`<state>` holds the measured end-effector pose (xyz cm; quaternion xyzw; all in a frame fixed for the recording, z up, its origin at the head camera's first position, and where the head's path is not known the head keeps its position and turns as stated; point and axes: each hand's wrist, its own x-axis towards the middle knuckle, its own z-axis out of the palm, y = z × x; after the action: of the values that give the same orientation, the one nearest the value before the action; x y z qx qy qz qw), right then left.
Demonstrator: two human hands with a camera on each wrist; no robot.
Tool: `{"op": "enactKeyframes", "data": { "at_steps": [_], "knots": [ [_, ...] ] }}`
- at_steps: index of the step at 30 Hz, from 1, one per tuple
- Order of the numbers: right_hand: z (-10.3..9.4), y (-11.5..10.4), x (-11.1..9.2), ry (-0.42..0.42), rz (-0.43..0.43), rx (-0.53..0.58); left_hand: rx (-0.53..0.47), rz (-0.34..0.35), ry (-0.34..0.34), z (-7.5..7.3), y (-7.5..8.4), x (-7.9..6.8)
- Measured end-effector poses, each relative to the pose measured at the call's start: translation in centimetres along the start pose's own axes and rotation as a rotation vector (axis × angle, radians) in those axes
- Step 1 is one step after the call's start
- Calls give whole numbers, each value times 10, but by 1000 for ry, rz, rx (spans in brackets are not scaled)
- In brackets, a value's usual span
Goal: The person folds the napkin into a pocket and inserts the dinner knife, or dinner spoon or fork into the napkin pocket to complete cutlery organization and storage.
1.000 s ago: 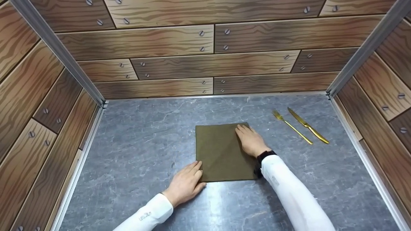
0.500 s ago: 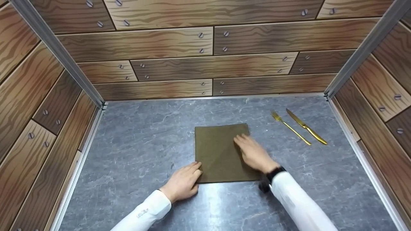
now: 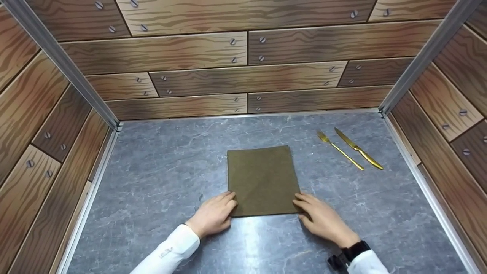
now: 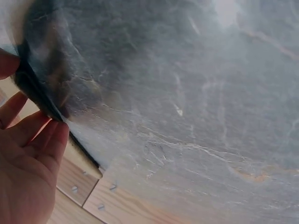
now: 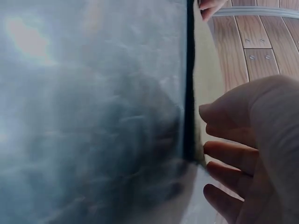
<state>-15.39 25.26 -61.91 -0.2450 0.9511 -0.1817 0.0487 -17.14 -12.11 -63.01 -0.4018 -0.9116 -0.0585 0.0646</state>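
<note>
Left hand (image 3: 213,215) and right hand (image 3: 323,219), lower centre of the head view: I rest fingertips near the 2 lower corners of the olive-brown cloth (image 3: 262,180), which lies flat and roughly square at the middle of the frame, on the grey marbled table (image 3: 163,160). Placing 1 hand at each side presumably steadies the near edge evenly. Right of centre, the gold fork (image 3: 342,152) and gold knife (image 3: 359,148) lie side by side, apart from the cloth; I judge that this leaves the cloth unobstructed. Each of my 2 hands is relaxed, fingers loosely extended rather than closed into a grip, tips touching the cloth's border. How firmly I press, I cannot tell from these views.
</note>
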Motion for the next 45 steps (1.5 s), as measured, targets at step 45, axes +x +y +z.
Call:
{"op": "enactKeyframes", "data": {
  "at_steps": [45],
  "knots": [
    [-5,33,44,209,-106,61,-248,-157,42,-3,-16,19]
  ]
}}
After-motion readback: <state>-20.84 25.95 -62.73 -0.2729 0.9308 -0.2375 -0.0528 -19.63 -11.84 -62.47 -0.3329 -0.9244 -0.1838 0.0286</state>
